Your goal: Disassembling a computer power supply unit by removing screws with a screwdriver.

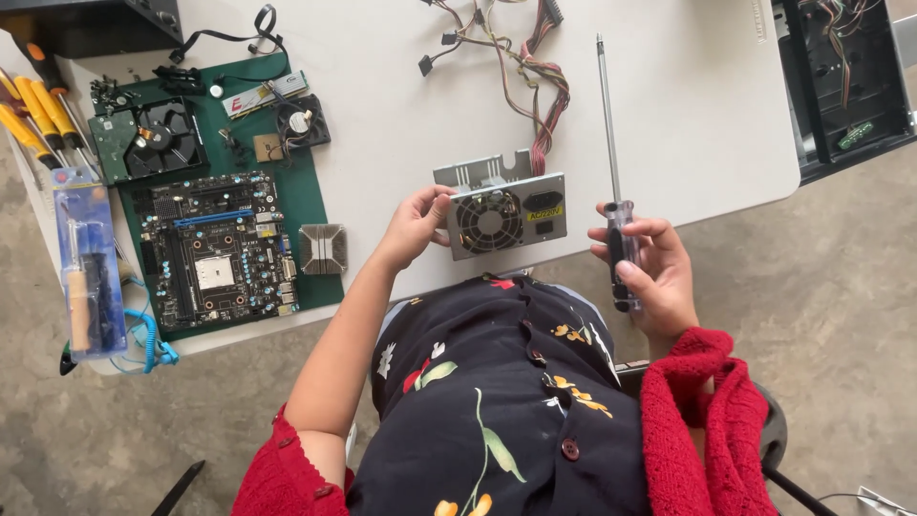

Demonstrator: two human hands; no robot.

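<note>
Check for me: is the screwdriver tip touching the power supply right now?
No, the right hand holds the screwdriver upright beside the power supply, its tip pointing away over the table.

We are at a computer repair workshop: our white bench (688, 115) carries a motherboard (215, 253) on a green mat (310, 205), loose fans (158, 139), wiring (535, 67), yellow screwdrivers (38, 110), above a concrete floor (841, 315).

The person wears a dark navy buttoned dress (497, 401) printed with flowers — red, white, orange, green stems — and a red knitted cardigan (702, 420), its sleeves pushed up above bare forearms.
</note>
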